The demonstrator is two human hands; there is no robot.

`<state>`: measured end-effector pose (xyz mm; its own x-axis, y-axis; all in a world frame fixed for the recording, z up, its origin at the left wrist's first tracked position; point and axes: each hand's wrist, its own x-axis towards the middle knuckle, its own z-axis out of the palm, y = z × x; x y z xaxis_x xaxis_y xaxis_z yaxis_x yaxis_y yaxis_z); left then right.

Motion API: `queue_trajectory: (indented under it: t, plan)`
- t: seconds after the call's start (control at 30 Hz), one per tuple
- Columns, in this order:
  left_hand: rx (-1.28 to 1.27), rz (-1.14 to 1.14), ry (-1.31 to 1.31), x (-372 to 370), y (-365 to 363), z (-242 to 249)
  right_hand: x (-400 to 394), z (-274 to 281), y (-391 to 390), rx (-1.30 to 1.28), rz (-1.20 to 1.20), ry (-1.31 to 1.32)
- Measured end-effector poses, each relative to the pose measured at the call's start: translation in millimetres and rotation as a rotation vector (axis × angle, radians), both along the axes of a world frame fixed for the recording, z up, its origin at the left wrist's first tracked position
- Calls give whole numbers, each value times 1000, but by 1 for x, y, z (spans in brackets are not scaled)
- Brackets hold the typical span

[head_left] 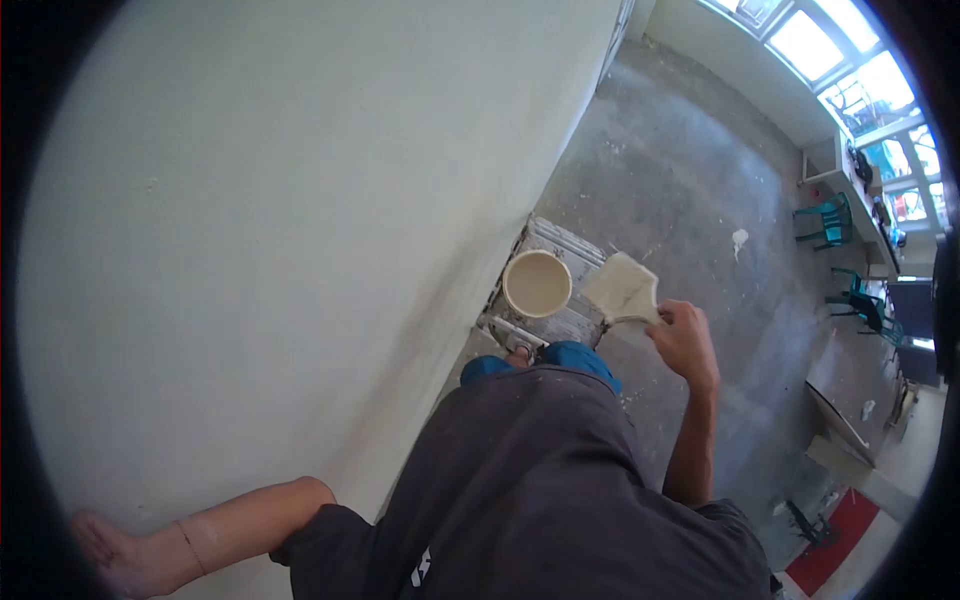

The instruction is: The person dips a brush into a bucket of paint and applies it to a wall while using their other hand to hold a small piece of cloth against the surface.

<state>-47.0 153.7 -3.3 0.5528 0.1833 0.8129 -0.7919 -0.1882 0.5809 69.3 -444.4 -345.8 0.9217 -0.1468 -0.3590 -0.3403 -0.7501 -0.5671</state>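
My right hand (683, 340) grips the near end of a broad, flat, cream-coated piece (625, 288) with a curved lower edge. I cannot tell what kind of tool or sheet it is. It is held out just right of a cream bucket (538, 284), whose inside looks pale. The bucket stands on a paint-stained, slatted platform (568, 242) close to the wall. At the far lower left, my left hand (120, 557) is stretched out against the pale wall (300, 200), fingers loosely extended and holding nothing.
The platform is beside the wall, above a grey concrete floor (690, 170) spotted with white splashes. My foot (518, 355) shows by its near end. Green plastic chairs (828, 222) and a long counter (865, 190) line the window side. A board (845, 400) lies farther right, near a red panel (832, 540).
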Motion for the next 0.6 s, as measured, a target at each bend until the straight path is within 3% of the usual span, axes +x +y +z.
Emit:
queue_trajectory:
  t: [0.1, 0.27, 0.33, 0.6]
  plan:
    - [-20, 61, -31, 6, -23, 2, -1, -30, 37, -113, 204, 29]
    - [-37, 141, -78, 12, -38, 5, 15, -97, 92, -170, 324, 116]
    - [-21, 47, -60, 12, -36, 6, 24, -112, 105, -207, 454, 138]
    - [-55, 133, -65, 22, -56, 4, 51, -176, 128, -245, 503, 135]
